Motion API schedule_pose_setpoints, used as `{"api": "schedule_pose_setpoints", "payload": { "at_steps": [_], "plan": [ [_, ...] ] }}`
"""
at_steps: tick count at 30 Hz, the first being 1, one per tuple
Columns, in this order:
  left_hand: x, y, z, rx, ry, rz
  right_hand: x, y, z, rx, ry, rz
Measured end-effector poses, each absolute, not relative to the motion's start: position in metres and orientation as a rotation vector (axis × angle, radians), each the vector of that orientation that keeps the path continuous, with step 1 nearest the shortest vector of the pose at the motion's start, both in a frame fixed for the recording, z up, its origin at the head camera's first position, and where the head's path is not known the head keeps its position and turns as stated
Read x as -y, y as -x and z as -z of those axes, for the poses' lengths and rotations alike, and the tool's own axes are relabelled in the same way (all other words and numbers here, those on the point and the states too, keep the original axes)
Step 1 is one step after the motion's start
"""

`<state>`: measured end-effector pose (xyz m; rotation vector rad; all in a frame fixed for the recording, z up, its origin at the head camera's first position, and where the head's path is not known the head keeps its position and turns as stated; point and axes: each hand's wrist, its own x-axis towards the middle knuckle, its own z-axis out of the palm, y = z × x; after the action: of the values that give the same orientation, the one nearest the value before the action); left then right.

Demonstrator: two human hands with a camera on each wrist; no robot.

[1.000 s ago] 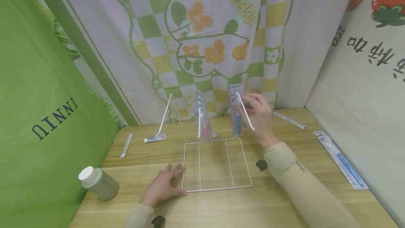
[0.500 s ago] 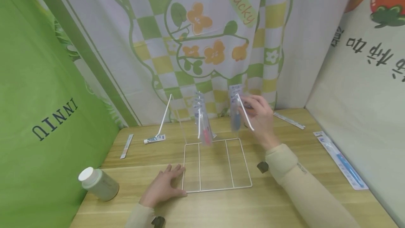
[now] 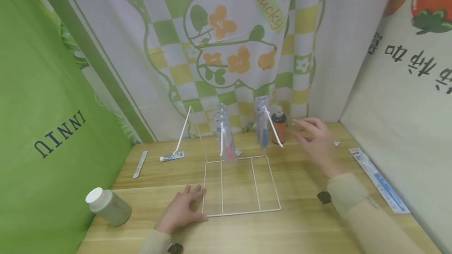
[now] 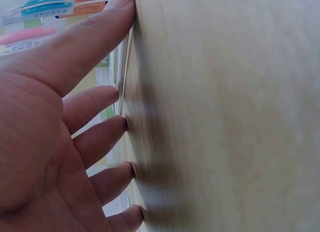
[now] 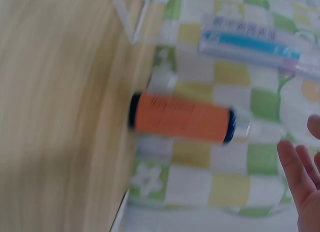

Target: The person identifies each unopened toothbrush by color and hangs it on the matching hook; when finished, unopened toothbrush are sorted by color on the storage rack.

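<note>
A white wire rack stands on the table, its base flat and its hooks rising at the back. My left hand rests at the base's left front corner, thumb and fingers spread and fingertips on the tabletop. Packaged blue toothbrushes hang from the right hook, and packaged pink toothbrushes from the middle one. To the right of the rack my right hand is raised with parted fingers, holding nothing. Nearest to it stands a dark bottle with an orange label, partly behind the right hook; the bottle shows whole in the right wrist view.
A green bottle with a white cap stands at the left. Behind the rack's left side lie a small toothpaste tube and a narrow flat packet. Another packaged blue toothbrush lies near the right edge. Printed cloth walls enclose the table.
My right hand has let go of the packaged blue toothbrush on the right hook and moved right, uncovering the orange-labelled bottle. The left hand stays in place.
</note>
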<state>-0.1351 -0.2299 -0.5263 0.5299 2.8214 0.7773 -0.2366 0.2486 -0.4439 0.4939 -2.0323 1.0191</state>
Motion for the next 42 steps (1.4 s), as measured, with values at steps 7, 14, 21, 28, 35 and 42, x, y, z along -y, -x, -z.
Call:
{"api": "schedule_pose_setpoints", "payload": {
  "at_steps": [7, 14, 21, 28, 35, 42],
  "plan": [
    [0.232, 0.138, 0.525, -2.831, -0.533, -0.758, -0.31, 0.226, 0.46, 2.197, -0.545, -0.899],
    [0.231, 0.138, 0.523, -2.831, -0.523, -0.761, -0.376, 0.214, 0.467, 2.412, -0.44, -0.689],
    [0.231, 0.137, 0.521, -2.834, -0.518, -0.763, -0.431, 0.21, 0.476, 2.546, -0.362, -0.548],
    [0.232, 0.137, 0.521, -2.833, -0.528, -0.757, -0.462, 0.21, 0.484, 2.7, -0.328, -0.597],
    [0.232, 0.137, 0.523, -2.831, -0.526, -0.754, -0.483, 0.208, 0.496, 2.898, -0.252, -0.708],
    [0.231, 0.137, 0.525, -2.826, -0.523, -0.76, -0.492, 0.209, 0.503, 2.981, -0.239, -0.724]
  ]
}}
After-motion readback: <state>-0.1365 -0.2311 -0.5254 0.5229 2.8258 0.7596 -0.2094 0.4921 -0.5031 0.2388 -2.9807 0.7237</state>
